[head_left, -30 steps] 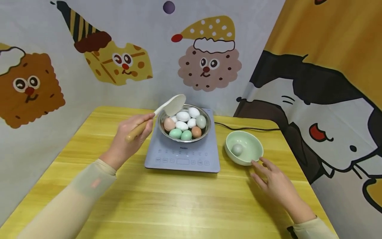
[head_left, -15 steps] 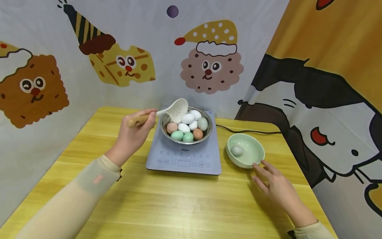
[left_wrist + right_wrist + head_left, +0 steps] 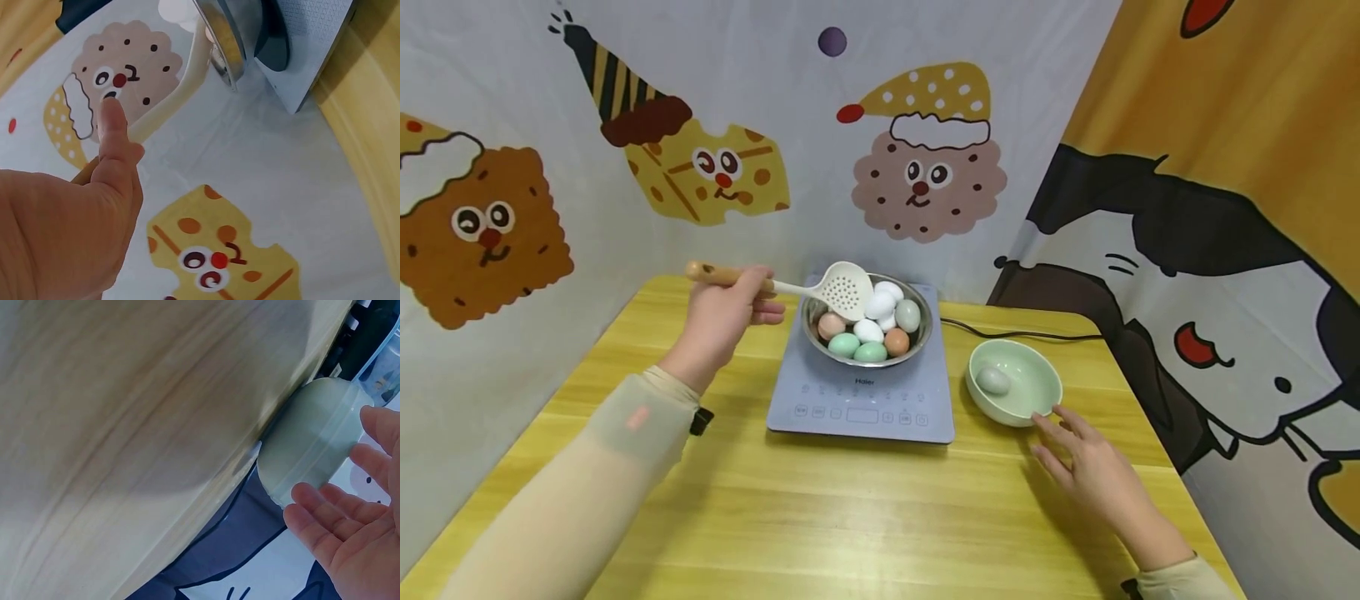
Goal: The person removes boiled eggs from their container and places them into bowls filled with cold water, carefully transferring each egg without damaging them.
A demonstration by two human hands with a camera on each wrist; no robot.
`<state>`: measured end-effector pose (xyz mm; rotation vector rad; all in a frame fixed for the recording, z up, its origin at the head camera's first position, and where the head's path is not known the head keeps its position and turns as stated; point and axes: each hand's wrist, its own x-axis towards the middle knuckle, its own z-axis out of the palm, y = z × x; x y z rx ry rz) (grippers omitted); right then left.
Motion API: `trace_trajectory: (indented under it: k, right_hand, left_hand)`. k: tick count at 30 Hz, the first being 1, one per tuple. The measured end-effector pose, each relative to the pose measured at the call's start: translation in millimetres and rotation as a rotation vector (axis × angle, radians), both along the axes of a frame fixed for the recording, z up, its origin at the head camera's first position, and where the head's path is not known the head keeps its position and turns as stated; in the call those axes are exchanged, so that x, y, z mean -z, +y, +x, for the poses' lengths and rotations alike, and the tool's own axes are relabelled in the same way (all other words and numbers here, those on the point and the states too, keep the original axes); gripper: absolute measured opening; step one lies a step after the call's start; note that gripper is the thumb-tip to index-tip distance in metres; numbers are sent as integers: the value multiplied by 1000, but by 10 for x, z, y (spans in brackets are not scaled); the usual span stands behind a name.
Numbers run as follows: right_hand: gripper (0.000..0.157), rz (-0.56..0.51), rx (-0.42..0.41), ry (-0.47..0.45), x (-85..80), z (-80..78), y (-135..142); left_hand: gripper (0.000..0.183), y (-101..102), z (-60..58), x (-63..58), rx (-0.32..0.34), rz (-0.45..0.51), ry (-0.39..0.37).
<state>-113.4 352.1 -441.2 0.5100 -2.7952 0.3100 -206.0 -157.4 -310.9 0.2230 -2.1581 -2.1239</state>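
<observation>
- Skimmer [image 3: 831,292] has swung since the earlier frames: its wooden end, once lower and closer to the near edge, now lies further toward the far left corner of the worktop [image 3: 850,517]. One white egg by its head seems to have shifted slightly right.
- Left grip [image 3: 724,321] grasps the wooden handle, thumb against it, with some fingers extended below.
- Right grip [image 3: 1093,467] is released, fingers spread, fingertips at the near right rim of the green bowl [image 3: 1030,375].
- Long axis of the skimmer: roughly along the worktop's far edge, with the head end dipping slightly toward the near edge. Handle end points left, perforated head right, its holes showing on the near side.
- That head is over the left part of the metal pot [image 3: 919,340], among or just above the eggs [image 3: 868,331]; how deep it sits I cannot tell.
- The pot stands on the cooktop [image 3: 835,396], which is by the far edge, around its middle. Cloth [image 3: 745,67] hangs just beyond that edge, leaving little room there.
- More room lies between the cooktop's front and the near edge.
- The bowl sits toward the right edge, one pale egg [image 3: 993,381] inside at its left; a cable [image 3: 1022,335] runs behind to that edge.
</observation>
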Motion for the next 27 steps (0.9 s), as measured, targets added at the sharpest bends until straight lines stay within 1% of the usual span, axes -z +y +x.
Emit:
trace_trajectory:
  k: [3,4,5,9,11,12,15,19,23,25,27]
  right_hand:
    - [52,-7,4,-3,-9,-2,-8]
    - [52,-10,3,0,-14,-6,-11]
    - [53,-12,0,5,-17,-10,-12]
    - [53,-13,-14,21,-11,-19,-10]
    - [53,-14,-19,25,-2,-20,-9]
    - [53,-15,-19,25,1,-21,-9]
    - [52,-22,-18,25,-1,-14,-16]
    - [52,-23,-11,7,-4,-19,-8]
    - [52,-19,-3,-10,-10,-18,0]
    - [52,-16,-1,-18,-16,-16,3]
    - [52,-15,2,-28,-26,-14,6]
  left_hand:
    - [39,-46,-22,21,1,80,-29]
    - [39,-57,-22,25,6,95,-28]
    - [39,-62,-13,25,11,88,-22]
    - [43,-35,65,10,28,-16,17]
    - [44,2,118,-9,28,-81,42]
    - [44,22,144,-19,27,-98,48]
    - [43,75,209,-73,27,-125,57]
    - [43,118,252,-144,34,-145,50]
    - [44,146,298,-178,53,-163,51]
    - [43,170,339,-181,64,-181,68]
    - [42,205,399,-179,71,-213,104]
